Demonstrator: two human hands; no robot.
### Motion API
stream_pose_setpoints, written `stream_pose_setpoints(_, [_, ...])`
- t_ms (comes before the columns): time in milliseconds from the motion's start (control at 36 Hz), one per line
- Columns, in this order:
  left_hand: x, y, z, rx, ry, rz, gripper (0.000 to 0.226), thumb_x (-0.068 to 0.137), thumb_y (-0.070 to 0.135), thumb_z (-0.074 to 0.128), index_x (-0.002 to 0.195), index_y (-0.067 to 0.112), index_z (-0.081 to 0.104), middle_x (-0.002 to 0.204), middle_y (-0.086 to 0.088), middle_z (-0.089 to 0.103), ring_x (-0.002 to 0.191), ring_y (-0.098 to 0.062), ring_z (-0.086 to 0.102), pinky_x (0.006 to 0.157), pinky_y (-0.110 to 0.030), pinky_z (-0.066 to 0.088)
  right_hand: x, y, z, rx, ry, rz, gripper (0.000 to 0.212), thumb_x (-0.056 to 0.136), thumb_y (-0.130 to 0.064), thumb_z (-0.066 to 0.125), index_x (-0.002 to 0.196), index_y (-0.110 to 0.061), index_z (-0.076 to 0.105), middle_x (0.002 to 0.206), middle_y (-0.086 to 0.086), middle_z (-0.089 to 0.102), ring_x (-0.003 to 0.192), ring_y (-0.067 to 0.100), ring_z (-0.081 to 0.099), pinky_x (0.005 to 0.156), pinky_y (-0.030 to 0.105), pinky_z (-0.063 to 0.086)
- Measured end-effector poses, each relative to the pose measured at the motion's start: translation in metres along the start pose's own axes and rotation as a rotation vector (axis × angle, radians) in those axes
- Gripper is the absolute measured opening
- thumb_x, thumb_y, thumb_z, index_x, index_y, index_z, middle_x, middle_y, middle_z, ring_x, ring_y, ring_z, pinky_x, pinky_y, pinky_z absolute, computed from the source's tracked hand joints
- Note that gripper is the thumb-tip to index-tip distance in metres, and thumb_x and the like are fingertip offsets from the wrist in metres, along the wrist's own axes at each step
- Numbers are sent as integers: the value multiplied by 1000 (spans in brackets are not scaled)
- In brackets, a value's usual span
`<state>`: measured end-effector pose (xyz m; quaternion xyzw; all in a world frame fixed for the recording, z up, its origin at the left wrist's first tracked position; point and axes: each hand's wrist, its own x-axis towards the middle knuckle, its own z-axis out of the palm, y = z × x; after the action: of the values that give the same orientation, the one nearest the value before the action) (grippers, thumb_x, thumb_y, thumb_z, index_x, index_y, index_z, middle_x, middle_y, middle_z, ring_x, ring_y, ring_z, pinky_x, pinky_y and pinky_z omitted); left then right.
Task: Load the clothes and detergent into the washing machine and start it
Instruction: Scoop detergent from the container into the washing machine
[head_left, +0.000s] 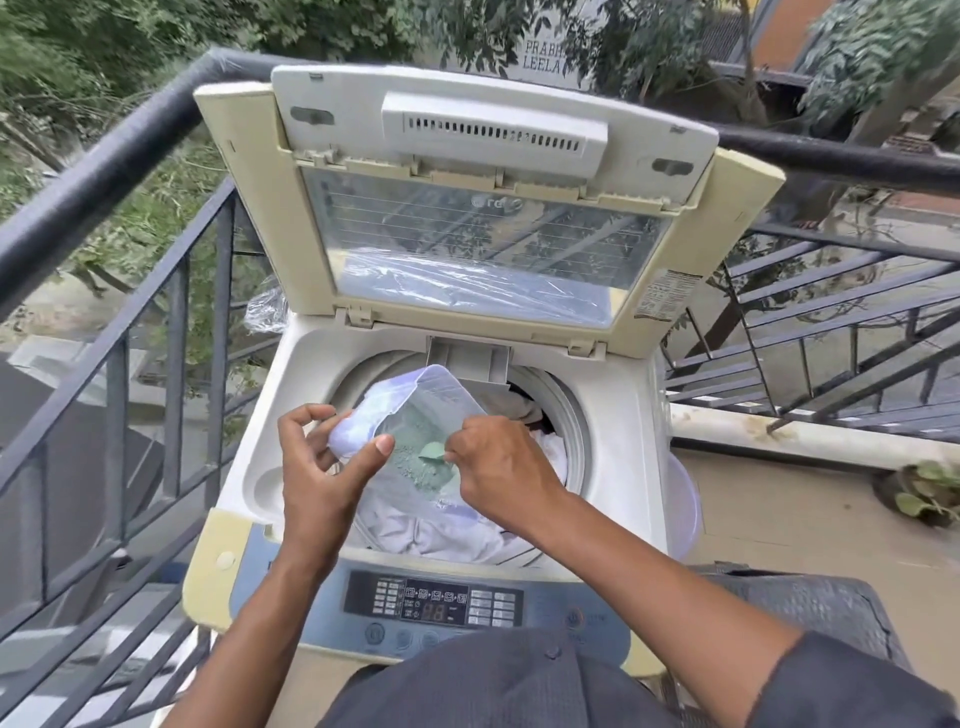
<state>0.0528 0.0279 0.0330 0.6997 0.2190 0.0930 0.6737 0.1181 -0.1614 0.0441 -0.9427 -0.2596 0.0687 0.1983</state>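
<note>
Left hand (317, 467) fingers curl round clear plastic tub (415, 410) of grainy green powder (415, 441); right hand (498, 462) pinches green scoop (432, 451) over white clothes (426, 530).

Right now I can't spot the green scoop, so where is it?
In the head view, the green scoop lies on the powder inside the detergent container, between both hands above the open drum.

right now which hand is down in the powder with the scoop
The right hand: it reaches into the open detergent box and pinches the green scoop. The left hand only holds the box by its outer side.
</note>
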Motion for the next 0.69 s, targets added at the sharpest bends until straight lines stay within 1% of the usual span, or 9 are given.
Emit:
stream_pose_setpoints(56, [-2,1,1,5,-10,11,70,58,50,87,115,36,48,129,-9,68,105,-20,72,94,-38,55,-3,1,4,52,22,14,21,88,-10,67,67,-9,65,62,-3,47,54,22,48,49,23,24])
stream_pose_setpoints(139, [-4,1,5,12,-16,22,73,57,49,86,116,29,47,125,-6,68,97,-8,72,83,-23,56,-7,1,12,116,-8,75,21,92,-22,63,78,-11,75,69,2,67,67,24,64,60,27,45])
stream_pose_setpoints(194, [-5,2,6,14,-15,29,78,57,49,86,120,24,46,124,-3,68,96,-5,72,80,-18,55,-9,-2,14,192,-28,124,21,92,-24,64,83,-12,78,74,4,74,71,23,67,66,32,54])
stream_pose_setpoints(306, [-6,3,6,28,-15,42,80,58,50,85,121,23,45,124,0,68,96,-3,72,79,-18,54,-13,-8,7,316,-60,221,15,93,-22,69,90,-14,82,85,3,79,82,21,71,74,29,54])
stream_pose_setpoints(361, [-6,3,5,41,-13,45,79,59,51,85,122,23,46,125,-1,68,98,-3,72,79,-17,54,-14,-7,3,388,-74,293,14,93,-21,71,93,-14,84,89,1,80,81,14,70,70,20,50])
stream_pose_setpoints(417, [-6,2,3,51,2,42,77,60,54,85,121,26,47,127,-4,67,104,-9,71,82,-21,54,-14,-4,-1,470,-72,372,12,92,-20,73,91,-14,84,84,0,80,72,8,68,61,13,45])
stream_pose_setpoints(500, [-4,1,1,50,19,31,74,61,56,84,120,30,48,129,-5,67,107,-14,71,89,-31,54,-15,2,-3,695,-55,521,10,91,-17,76,87,-11,82,71,7,77,54,9,64,53,19,51])
stream_pose_setpoints(583, [-1,0,0,27,46,9,75,61,57,84,122,31,49,130,-5,66,110,-18,71,96,-38,55,-16,6,-6,851,-40,616,10,91,-17,77,84,-11,80,67,7,75,51,9,60,48,21,48])
stream_pose_setpoints(694, [4,-2,1,3,88,-20,72,60,59,85,121,38,51,132,-6,64,118,-31,68,104,-51,52,-17,11,-6,1017,-1,701,11,93,-12,74,87,-4,79,65,7,69,50,11,53,42,16,37])
